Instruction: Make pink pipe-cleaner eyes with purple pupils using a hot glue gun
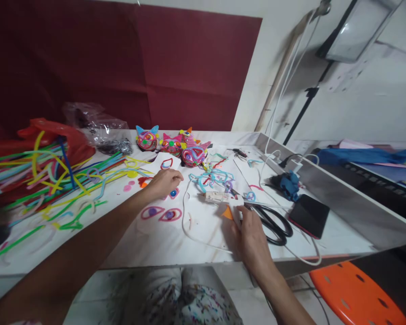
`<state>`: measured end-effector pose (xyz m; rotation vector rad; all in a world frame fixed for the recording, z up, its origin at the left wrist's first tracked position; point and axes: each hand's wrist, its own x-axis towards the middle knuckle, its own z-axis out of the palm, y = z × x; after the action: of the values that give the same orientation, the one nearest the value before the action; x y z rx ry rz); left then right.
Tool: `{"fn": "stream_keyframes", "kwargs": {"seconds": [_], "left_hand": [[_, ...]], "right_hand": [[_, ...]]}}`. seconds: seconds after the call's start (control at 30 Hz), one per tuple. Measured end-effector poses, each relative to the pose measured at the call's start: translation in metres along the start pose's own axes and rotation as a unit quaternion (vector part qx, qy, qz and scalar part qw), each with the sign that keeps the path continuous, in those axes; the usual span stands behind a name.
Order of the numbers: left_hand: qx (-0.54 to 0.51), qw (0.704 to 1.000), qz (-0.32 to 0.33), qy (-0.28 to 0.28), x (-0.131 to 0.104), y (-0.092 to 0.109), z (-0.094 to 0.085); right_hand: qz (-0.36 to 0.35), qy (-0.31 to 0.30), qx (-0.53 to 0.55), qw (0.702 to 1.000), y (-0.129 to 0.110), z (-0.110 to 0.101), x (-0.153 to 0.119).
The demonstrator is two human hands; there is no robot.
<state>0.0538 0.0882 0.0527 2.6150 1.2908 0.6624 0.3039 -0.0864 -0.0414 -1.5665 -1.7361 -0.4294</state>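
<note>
My right hand is wrapped round the handle of a white hot glue gun with an orange trigger, its nozzle pointing left over the table. My left hand hovers over white paper with its fingers curled together; whether a small piece is in them I cannot make out. Just below it lie two pink eye-shaped outlines of pipe cleaner, a left eye piece and a right eye piece, each with a purple centre. Another red-edged eye piece lies beyond the hand. Light-blue pipe cleaner loops rest behind the glue gun.
Colourful cat-like figures stand at the back. Loose pipe cleaners spread over the left side, beside a red plastic bag. Black-handled scissors, a phone and white cables lie at right. An orange stool stands below the table edge.
</note>
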Motion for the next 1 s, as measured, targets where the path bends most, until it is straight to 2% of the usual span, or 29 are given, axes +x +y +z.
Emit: {"fn": "stream_keyframes", "kwargs": {"seconds": [0.27, 0.43, 0.7, 0.87, 1.0], "left_hand": [[0.042, 0.998, 0.036, -0.037, 0.061, -0.006, 0.045], [0.058, 0.996, 0.043, -0.056, 0.079, -0.014, 0.061], [0.057, 0.997, 0.036, -0.039, 0.077, -0.022, 0.062], [0.036, 0.998, 0.046, -0.007, 0.070, -0.025, 0.055], [0.019, 0.998, 0.055, 0.024, 0.062, -0.026, 0.046]], "right_hand": [[-0.007, 0.053, 0.005, 0.999, 0.005, -0.020, 0.019], [0.002, 0.072, -0.012, 0.997, 0.003, -0.018, 0.031], [-0.001, 0.072, -0.019, 0.997, 0.002, -0.014, 0.035], [-0.005, 0.057, -0.012, 0.998, -0.005, -0.016, 0.031], [-0.046, 0.043, -0.025, 0.998, 0.003, -0.012, 0.024]]}}
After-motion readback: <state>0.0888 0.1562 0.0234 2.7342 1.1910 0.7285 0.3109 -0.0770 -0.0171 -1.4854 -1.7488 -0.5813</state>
